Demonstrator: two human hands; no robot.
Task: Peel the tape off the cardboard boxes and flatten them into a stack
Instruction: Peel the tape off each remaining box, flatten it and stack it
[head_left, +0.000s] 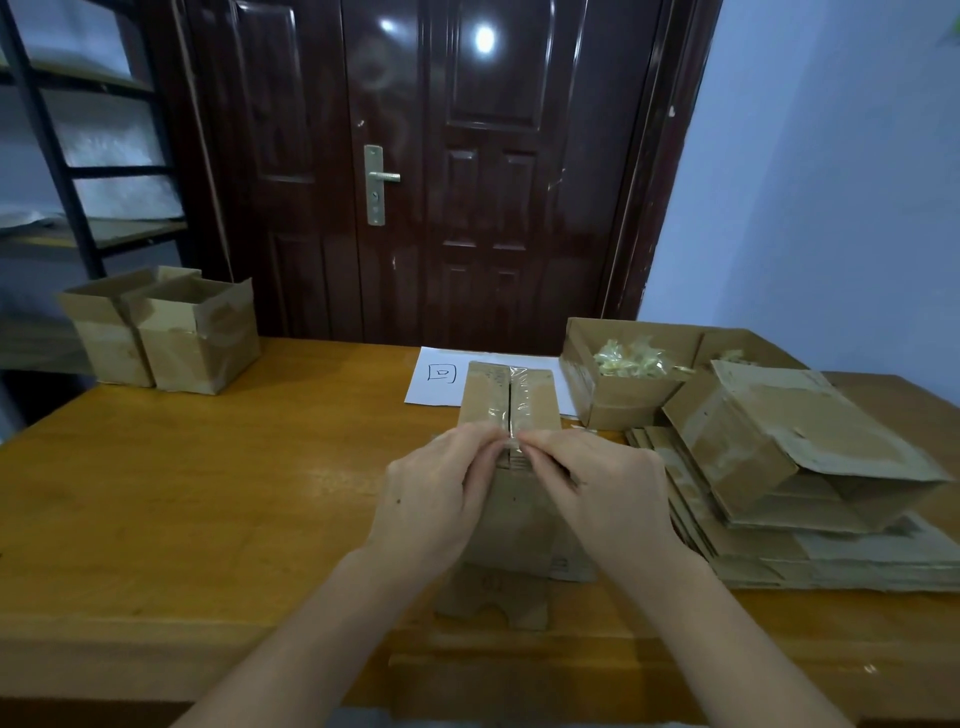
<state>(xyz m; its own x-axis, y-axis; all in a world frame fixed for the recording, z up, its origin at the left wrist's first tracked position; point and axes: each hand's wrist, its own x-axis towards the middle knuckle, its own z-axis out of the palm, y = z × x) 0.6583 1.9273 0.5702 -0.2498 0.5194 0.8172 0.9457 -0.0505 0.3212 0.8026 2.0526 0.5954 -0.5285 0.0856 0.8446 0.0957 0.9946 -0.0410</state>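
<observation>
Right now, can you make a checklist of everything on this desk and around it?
Surface: wooden table.
Job's things: taped box in the middle; clear tape along its seam; flattened stack at right, a part-folded box on top.
Clutter: open box of tape scraps; paper sheet; two open boxes far left.
Hands: left hand and right hand pinch the tape's near end.
Cables: nothing seen.
Surroundings: dark door, shelf.

The single head view looked forward and down from above the person's own forearms, close over the fingers (511, 446), with the table (208, 493) beneath them and the door (415, 156) beyond.
</observation>
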